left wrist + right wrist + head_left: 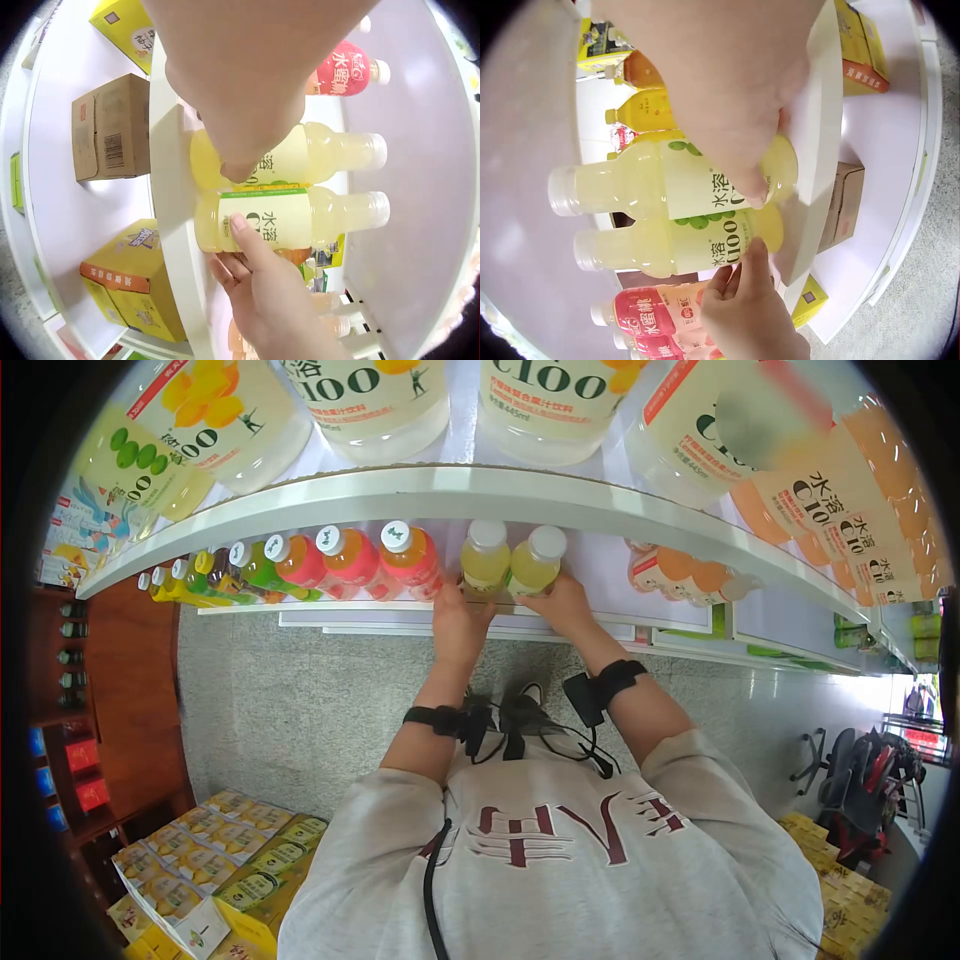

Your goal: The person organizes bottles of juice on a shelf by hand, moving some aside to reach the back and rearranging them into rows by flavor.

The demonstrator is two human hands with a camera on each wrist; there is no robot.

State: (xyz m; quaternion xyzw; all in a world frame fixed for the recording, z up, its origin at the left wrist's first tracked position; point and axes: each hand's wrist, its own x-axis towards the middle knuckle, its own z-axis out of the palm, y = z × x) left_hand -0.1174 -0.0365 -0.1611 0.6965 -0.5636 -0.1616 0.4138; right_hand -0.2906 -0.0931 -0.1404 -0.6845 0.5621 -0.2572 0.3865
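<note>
Two pale yellow bottles with white caps stand side by side at the shelf's front edge. My left hand (462, 628) grips the left bottle (486, 565) low down; in the right wrist view this hand (754, 304) has its thumb on that bottle's label (709, 244). The right bottle (535, 565) is held low by my right hand (565, 608), whose thumb lies across the label in the left wrist view, where the hand (277, 300) comes from below. The bottles appear to touch or nearly touch. Some fingers are hidden behind them.
Pink-labelled bottles (350, 560) line the shelf to the left, and packed orange bottles (690, 575) stand to the right. An upper shelf edge (460, 490) runs above. Cartons (112, 127) sit on a lower shelf; stacked yellow boxes (200, 850) stand on the floor behind.
</note>
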